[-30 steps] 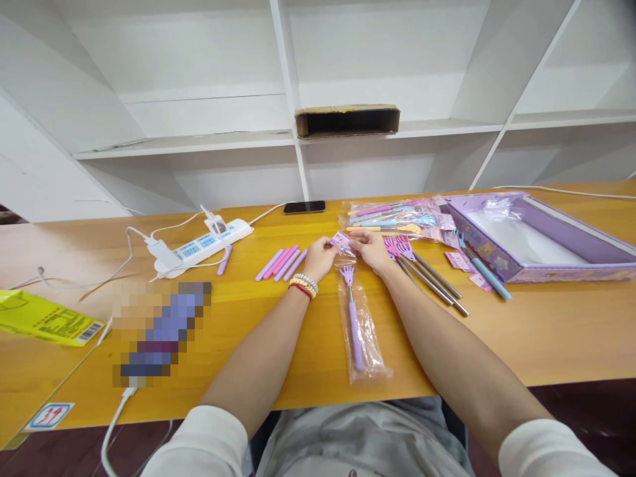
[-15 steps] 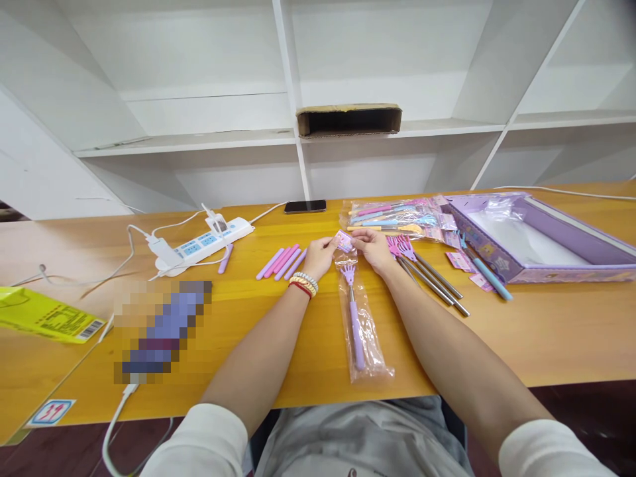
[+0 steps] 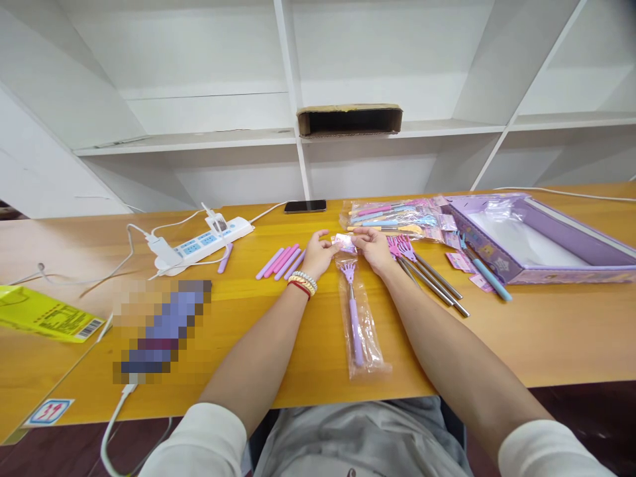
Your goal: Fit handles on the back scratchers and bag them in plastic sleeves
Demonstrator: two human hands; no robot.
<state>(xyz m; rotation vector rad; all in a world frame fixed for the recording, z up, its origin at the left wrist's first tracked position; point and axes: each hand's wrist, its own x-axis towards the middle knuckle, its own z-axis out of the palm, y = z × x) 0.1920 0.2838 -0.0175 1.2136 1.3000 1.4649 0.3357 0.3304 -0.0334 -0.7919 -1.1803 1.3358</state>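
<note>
A clear plastic bag (image 3: 370,331) lies on the table, and inside it is a purple hand-shaped scratcher (image 3: 354,324) with its fingers pointing away from me. At the bag's top is a small pink and white card (image 3: 344,243). My left hand (image 3: 319,254) is at the card's left edge, its thumb against it and its index finger lifted apart. My right hand (image 3: 372,248) pinches the card's right side. Just right of that hand lie pink scratcher heads (image 3: 405,248) with metal rods (image 3: 437,285).
Bagged scratchers (image 3: 397,217) lie behind my right hand, with a purple box (image 3: 551,273) farther right. Pink and purple handles (image 3: 281,262), a power strip (image 3: 203,245) and a blurred-out item (image 3: 169,328) are left. A phone (image 3: 305,207) lies near white shelves (image 3: 199,140).
The index finger of my left hand has lifted off the card. The card's top looks tilted or folded differently, and the bag has shifted slightly away from me.
</note>
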